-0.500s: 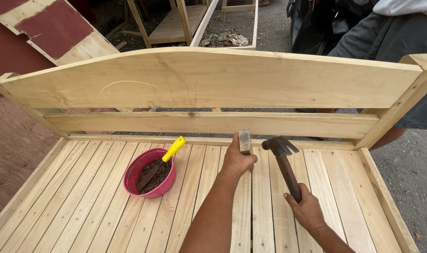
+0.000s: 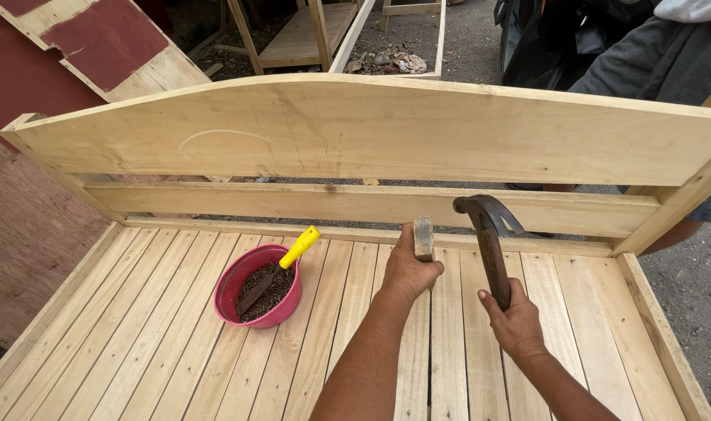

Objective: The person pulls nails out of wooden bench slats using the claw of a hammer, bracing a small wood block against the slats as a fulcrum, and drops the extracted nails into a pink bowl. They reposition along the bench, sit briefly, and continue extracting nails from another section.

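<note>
Hands over slatted wooden bed frame [image 2: 168, 343]. Left hand [image 2: 408, 270] closed around small wooden block [image 2: 424, 236], held upright on slats just near of the lower headboard rail [image 2: 293, 203]. Right hand [image 2: 515, 318] grips claw hammer [image 2: 488, 234] by handle, head raised right of block. Red bowl of nails [image 2: 258, 287] sits left, yellow-handled tool [image 2: 299, 248] inside.

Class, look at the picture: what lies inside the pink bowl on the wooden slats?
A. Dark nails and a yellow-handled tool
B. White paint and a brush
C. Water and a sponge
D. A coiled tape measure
A: the pink bowl holds a heap of dark nails, and a yellow-handled tool sticks out over its rim.
</note>
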The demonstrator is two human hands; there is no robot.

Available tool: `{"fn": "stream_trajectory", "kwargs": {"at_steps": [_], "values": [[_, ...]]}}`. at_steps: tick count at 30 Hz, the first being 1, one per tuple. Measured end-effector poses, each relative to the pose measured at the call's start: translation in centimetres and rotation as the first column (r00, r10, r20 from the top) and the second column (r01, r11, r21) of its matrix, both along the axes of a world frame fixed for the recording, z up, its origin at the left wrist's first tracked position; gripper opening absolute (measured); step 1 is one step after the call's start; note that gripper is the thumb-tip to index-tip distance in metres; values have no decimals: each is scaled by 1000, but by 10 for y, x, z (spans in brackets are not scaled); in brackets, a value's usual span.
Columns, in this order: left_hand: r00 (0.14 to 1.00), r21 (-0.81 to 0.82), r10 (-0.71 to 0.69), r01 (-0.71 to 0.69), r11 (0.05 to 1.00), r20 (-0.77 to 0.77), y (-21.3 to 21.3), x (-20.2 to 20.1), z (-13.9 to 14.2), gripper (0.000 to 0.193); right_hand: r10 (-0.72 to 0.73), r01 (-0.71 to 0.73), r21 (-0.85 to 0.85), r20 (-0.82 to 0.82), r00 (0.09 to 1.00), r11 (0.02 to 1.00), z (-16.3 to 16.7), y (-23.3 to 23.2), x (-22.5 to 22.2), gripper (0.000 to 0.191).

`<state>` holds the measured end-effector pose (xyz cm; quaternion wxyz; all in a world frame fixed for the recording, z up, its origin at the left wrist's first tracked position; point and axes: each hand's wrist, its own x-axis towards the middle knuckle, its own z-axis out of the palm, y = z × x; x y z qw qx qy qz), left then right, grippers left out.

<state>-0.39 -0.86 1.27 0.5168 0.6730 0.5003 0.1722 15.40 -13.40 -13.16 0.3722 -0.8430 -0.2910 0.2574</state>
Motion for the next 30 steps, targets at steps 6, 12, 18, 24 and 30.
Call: {"fn": "stream_trajectory", "kwargs": {"at_steps": [6,12,18,24,30], "values": [[1000,8,-5,5,1000,-4,1,0,1,75,105,-88,-103,166,981,991,-40,2,3,39],[1000,13,0,0,1000,-1,5,1,-4,80,181,-162,-305,36,983,939,-49,20,13,42],[1000,-14,-4,4,1000,-19,4,3,-5,80,52,-60,129,65,997,990,-19,11,-2,47],[1000,7,10,-10,1000,17,4,1,-1,81,95,-78,-148,110,989,986,-44,7,-5,52],[999,62,-35,36,997,-8,5,-1,-6,73,87,-68,-162,115,990,985,-50,7,-3,50]]}}
